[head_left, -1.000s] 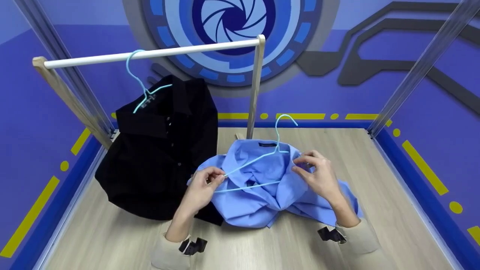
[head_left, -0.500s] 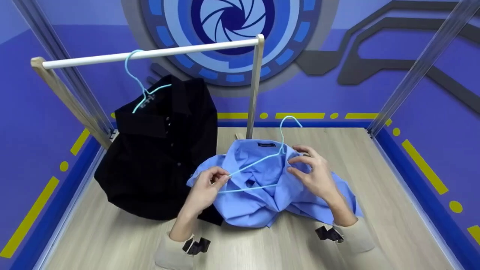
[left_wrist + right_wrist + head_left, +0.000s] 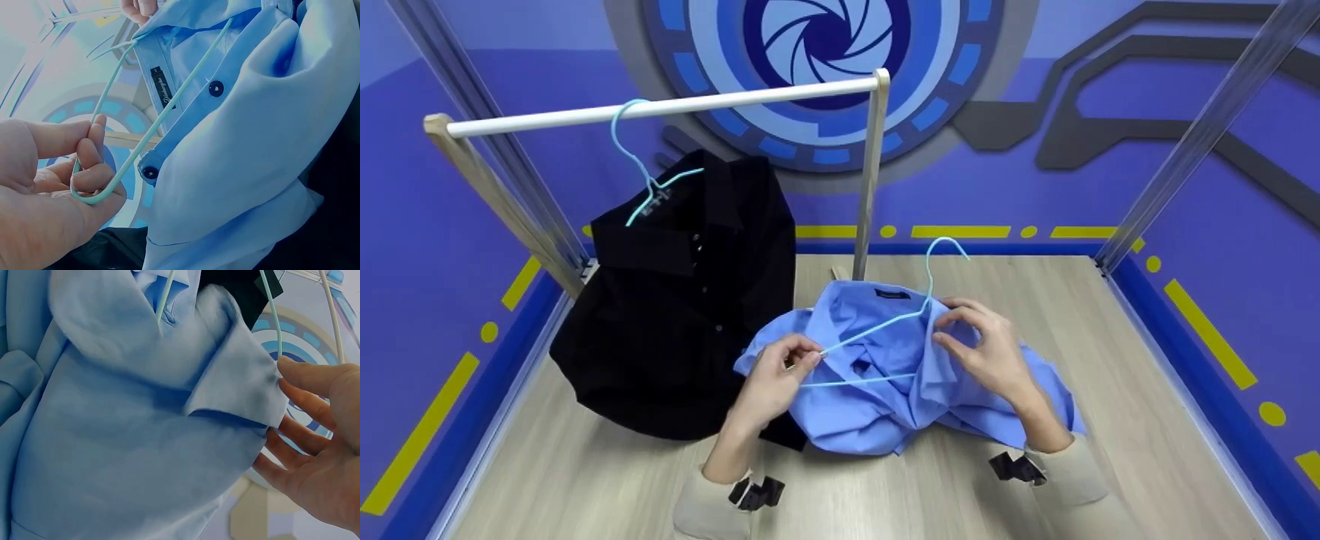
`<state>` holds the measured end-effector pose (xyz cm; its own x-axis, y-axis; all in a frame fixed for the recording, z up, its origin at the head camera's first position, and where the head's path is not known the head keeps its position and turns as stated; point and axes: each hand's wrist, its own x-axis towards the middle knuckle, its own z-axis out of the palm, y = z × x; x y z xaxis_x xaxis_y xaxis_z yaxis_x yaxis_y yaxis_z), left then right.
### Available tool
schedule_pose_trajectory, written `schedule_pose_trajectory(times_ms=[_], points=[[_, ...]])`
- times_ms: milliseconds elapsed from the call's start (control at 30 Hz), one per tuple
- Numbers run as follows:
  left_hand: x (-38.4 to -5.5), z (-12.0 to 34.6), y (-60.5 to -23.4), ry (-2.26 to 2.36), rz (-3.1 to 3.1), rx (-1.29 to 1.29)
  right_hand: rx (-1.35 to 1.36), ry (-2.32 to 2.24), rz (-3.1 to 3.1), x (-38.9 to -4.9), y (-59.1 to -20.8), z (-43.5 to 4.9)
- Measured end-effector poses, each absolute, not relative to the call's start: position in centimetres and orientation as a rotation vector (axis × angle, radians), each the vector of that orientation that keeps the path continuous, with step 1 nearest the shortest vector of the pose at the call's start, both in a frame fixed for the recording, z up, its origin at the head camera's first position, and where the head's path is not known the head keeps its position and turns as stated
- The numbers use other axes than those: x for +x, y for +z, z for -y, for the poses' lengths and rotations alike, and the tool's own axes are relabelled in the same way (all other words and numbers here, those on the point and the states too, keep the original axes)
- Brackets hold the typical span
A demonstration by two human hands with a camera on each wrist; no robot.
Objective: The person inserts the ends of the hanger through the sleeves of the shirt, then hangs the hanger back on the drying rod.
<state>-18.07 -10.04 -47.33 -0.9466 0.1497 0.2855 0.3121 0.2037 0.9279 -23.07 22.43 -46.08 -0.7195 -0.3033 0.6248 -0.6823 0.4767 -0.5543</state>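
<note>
My left hand (image 3: 772, 375) pinches one end of a light teal clothes hanger (image 3: 877, 326), and in the left wrist view the fingers curl round its bend (image 3: 95, 198). The hanger's hook stands up above the collar of a blue shirt (image 3: 847, 427). Its other end is hidden inside the shirt. My right hand (image 3: 990, 349) is at the collar's right side, fingers fairly straight and spread. In the right wrist view its fingertips touch the edge of the collar flap (image 3: 242, 382), some of them behind the cloth. A dark label (image 3: 892, 295) shows inside the neck.
A black shirt (image 3: 660, 330) hangs by a teal hanger (image 3: 634, 150) from the white bar (image 3: 750, 97) of a wooden rack at left. The blue shirt lies bunched on the wooden table (image 3: 1140, 420), its left side against the black shirt. Patterned blue walls surround the table.
The hanger has slid to the right and its hook sits slightly lower. My left hand has moved right with it. My right hand's fingers have loosened and shifted a little left along the collar.
</note>
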Motion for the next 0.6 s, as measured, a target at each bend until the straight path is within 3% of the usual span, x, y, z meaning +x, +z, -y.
schedule_pose_trajectory(times_ms=[600], points=[[-17.74,10.21,-47.00,-1.766,2.359,-0.519,0.671,1.201,2.309,-23.25,-45.98,-22.32]])
